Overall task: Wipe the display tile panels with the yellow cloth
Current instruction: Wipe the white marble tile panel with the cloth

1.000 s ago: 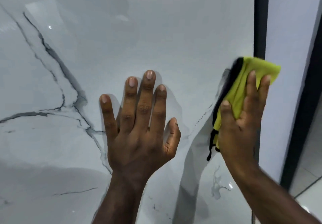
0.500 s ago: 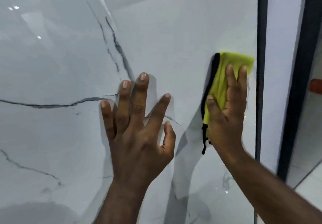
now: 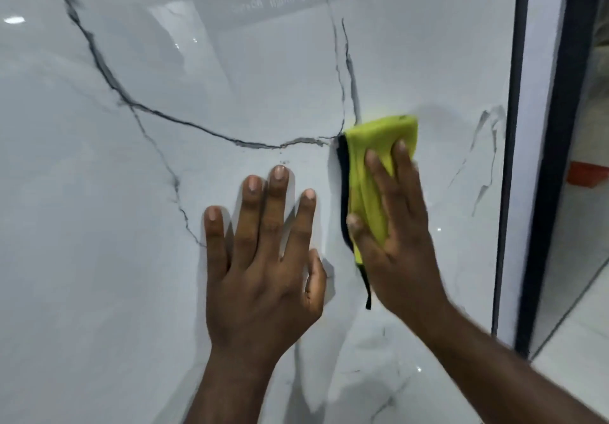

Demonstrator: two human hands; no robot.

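Note:
A glossy white marble-look tile panel [image 3: 138, 225] with dark grey veins fills most of the view. My left hand [image 3: 263, 268] lies flat on it with fingers spread and holds nothing. Just to its right my right hand [image 3: 398, 239] presses the folded yellow cloth [image 3: 372, 173] against the panel. The cloth has a black edge on its left side, and a black strip hangs below my palm. Its lower part is hidden under my hand.
A black vertical frame strip [image 3: 514, 159] borders the panel on the right. Beyond it stand a narrow white panel [image 3: 540, 159] and a second dark frame [image 3: 566, 159]. A tiled floor [image 3: 580, 341] and an orange object [image 3: 586, 174] show at the far right.
My right hand has slid the cloth leftward, away from the black frame and closer to my left hand. The view has shifted, so the dark veins sit differently in the frame.

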